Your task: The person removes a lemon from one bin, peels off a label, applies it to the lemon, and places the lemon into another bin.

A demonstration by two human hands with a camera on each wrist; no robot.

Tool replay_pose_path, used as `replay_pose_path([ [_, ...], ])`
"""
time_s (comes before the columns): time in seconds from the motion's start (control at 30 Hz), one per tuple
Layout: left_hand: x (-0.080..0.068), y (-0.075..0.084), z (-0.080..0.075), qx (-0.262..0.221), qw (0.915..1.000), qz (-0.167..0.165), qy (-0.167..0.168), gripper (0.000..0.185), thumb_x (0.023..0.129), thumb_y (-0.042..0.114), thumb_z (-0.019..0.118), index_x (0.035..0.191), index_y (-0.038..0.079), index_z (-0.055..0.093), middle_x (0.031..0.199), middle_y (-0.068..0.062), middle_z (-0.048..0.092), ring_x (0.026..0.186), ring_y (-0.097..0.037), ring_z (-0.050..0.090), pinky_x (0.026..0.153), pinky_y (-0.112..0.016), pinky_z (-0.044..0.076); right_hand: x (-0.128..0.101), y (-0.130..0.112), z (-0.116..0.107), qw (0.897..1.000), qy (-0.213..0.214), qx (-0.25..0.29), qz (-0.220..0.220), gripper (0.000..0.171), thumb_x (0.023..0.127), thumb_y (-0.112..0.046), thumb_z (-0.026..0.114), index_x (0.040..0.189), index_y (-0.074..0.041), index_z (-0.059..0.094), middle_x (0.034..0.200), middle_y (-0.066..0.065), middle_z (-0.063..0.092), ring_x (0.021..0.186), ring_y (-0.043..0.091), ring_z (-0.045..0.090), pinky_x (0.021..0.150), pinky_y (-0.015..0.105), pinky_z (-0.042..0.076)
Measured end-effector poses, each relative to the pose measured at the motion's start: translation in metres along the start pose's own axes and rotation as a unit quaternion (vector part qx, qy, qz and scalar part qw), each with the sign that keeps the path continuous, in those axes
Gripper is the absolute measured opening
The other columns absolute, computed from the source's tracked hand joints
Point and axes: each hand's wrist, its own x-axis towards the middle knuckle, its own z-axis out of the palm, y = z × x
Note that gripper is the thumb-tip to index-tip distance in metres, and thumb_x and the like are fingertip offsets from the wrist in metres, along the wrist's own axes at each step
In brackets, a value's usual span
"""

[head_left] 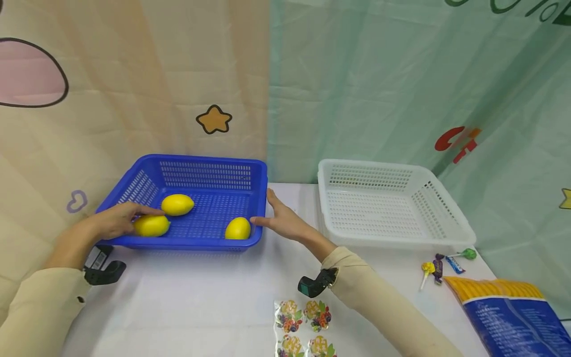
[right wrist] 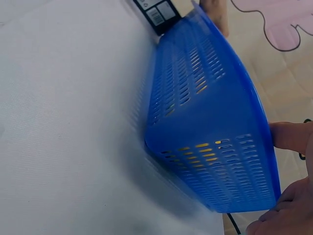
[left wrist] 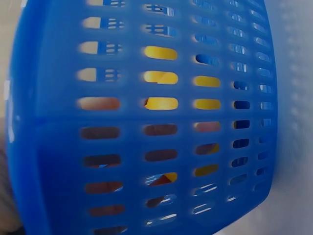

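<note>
Behind everything we see a hanging cloth backdrop (head_left: 294, 84), beige on the left and pale green on the right, and in front of it a white-covered table (head_left: 200, 302). On the table's left half we have a blue slotted plastic basket (head_left: 187, 244) with three lemons in it; to its right, set apart from it, stands a white slotted plastic basket (head_left: 401, 242), its perforated floor in our sight. At the right edge we find a blue-and-yellow packet (head_left: 513, 320), and nearer us a clear sheet of fruit stickers (head_left: 305, 329). The left hand (head_left: 118, 220) reaches over the blue basket's left end and holds the front-left lemon (head_left: 151, 226), the index finger lying along its top. The right hand (head_left: 282, 218) is spread wide at the basket's right end, thumb across the rim. Of the other fruit, the rear lemon (head_left: 177, 205) lies just beyond the left fingertips, and the right lemon (head_left: 238, 228) sits in the front-right corner, just beside the right thumb; we cannot tell whether they touch. Smallest, by the white basket, we count a green lollipop (head_left: 468, 254), a yellow lollipop (head_left: 428, 268), purple-wrapped candy (head_left: 438, 272) and a blue-wrapped candy (head_left: 455, 265).
</note>
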Motion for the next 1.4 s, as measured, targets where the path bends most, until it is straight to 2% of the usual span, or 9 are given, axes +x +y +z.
replay_pose_path([
  [0.23, 0.001, -0.002, -0.003, 0.037, 0.9991, 0.005, 0.018, 0.05, 0.079, -0.005, 0.075, 0.127, -0.006, 0.061, 0.121, -0.03, 0.06, 0.103, -0.038, 0.055, 0.091, -0.06, 0.047, 0.001, -0.002, -0.001, 1.0, 0.0, 0.015, -0.014, 0.093, 0.093, -0.039, 0.064, 0.159, -0.018, 0.002, 0.165, 0.004, 0.002, 0.15, 0.024, 0.007, 0.118, 0.054, 0.012],
  [0.4, -0.004, -0.002, -0.005, 0.054, 0.998, 0.014, 0.03, 0.048, 0.08, -0.004, 0.076, 0.126, -0.005, 0.063, 0.122, -0.03, 0.06, 0.106, -0.042, 0.055, 0.092, -0.064, 0.044, 0.001, -0.002, 0.0, 1.0, -0.004, 0.017, -0.009, 0.094, 0.093, -0.04, 0.064, 0.159, -0.018, 0.001, 0.165, 0.003, 0.001, 0.15, 0.023, 0.007, 0.119, 0.054, 0.012],
  [0.53, -0.012, 0.0, -0.007, 0.082, 0.994, 0.036, 0.063, 0.047, 0.08, 0.001, 0.078, 0.124, -0.004, 0.064, 0.12, -0.028, 0.063, 0.106, -0.042, 0.058, 0.09, -0.059, 0.047, 0.002, -0.003, 0.0, 1.0, -0.003, 0.015, -0.011, 0.093, 0.093, -0.038, 0.064, 0.159, -0.017, 0.001, 0.165, 0.003, 0.001, 0.15, 0.023, 0.007, 0.119, 0.052, 0.012],
  [0.6, -0.018, 0.003, -0.009, 0.093, 0.9919, 0.036, 0.08, 0.048, 0.08, 0.003, 0.079, 0.125, -0.004, 0.064, 0.121, -0.028, 0.063, 0.104, -0.041, 0.059, 0.088, -0.056, 0.049, 0.002, -0.003, 0.0, 1.0, -0.003, 0.015, -0.013, 0.093, 0.093, -0.038, 0.064, 0.159, -0.017, 0.001, 0.165, 0.003, 0.001, 0.15, 0.023, 0.007, 0.119, 0.052, 0.012],
  [0.67, -0.025, 0.005, -0.012, 0.103, 0.9889, 0.042, 0.098, 0.05, 0.079, 0.002, 0.079, 0.125, -0.004, 0.063, 0.12, -0.028, 0.063, 0.101, -0.038, 0.06, 0.085, -0.047, 0.051, 0.002, -0.004, -0.001, 1.0, -0.004, 0.014, -0.014, 0.093, 0.094, -0.037, 0.064, 0.159, -0.018, 0.001, 0.165, 0.004, 0.001, 0.15, 0.024, 0.007, 0.119, 0.053, 0.012],
  [0.8, -0.037, 0.011, -0.018, 0.101, 0.9873, 0.033, 0.117, 0.053, 0.081, 0.001, 0.078, 0.13, -0.005, 0.059, 0.123, -0.03, 0.06, 0.102, -0.04, 0.058, 0.084, -0.05, 0.051, 0.002, -0.005, -0.003, 1.0, -0.001, 0.011, -0.009, 0.093, 0.093, -0.038, 0.064, 0.159, -0.017, 0.001, 0.165, 0.004, 0.003, 0.15, 0.024, 0.008, 0.118, 0.053, 0.014],
  [0.93, -0.042, 0.024, -0.017, 0.084, 0.9884, 0.03, 0.123, 0.055, 0.084, 0.003, 0.076, 0.136, -0.002, 0.055, 0.126, -0.03, 0.058, 0.107, -0.046, 0.055, 0.086, -0.062, 0.048, 0.001, -0.006, -0.005, 1.0, 0.006, 0.012, 0.001, 0.093, 0.093, -0.039, 0.064, 0.159, -0.016, 0.003, 0.164, 0.003, 0.005, 0.15, 0.025, 0.01, 0.118, 0.054, 0.015],
  [1.17, -0.038, 0.056, -0.011, 0.08, 0.9847, 0.075, 0.136, 0.055, 0.085, 0.006, 0.076, 0.136, 0.005, 0.058, 0.125, -0.02, 0.063, 0.104, -0.034, 0.058, 0.081, -0.041, 0.052, -0.001, -0.003, -0.003, 1.0, 0.01, 0.023, 0.007, 0.094, 0.092, -0.039, 0.066, 0.159, -0.016, 0.005, 0.164, 0.003, 0.008, 0.15, 0.025, 0.012, 0.118, 0.054, 0.016],
  [1.4, -0.024, 0.085, -0.004, 0.057, 0.9863, 0.1, 0.118, 0.055, 0.086, 0.005, 0.075, 0.138, 0.007, 0.057, 0.127, -0.014, 0.063, 0.106, -0.029, 0.057, 0.087, -0.042, 0.052, -0.002, -0.002, 0.0, 0.999, 0.005, 0.034, 0.006, 0.094, 0.092, -0.038, 0.067, 0.159, -0.018, 0.006, 0.164, 0.004, 0.009, 0.149, 0.027, 0.013, 0.117, 0.055, 0.016],
])
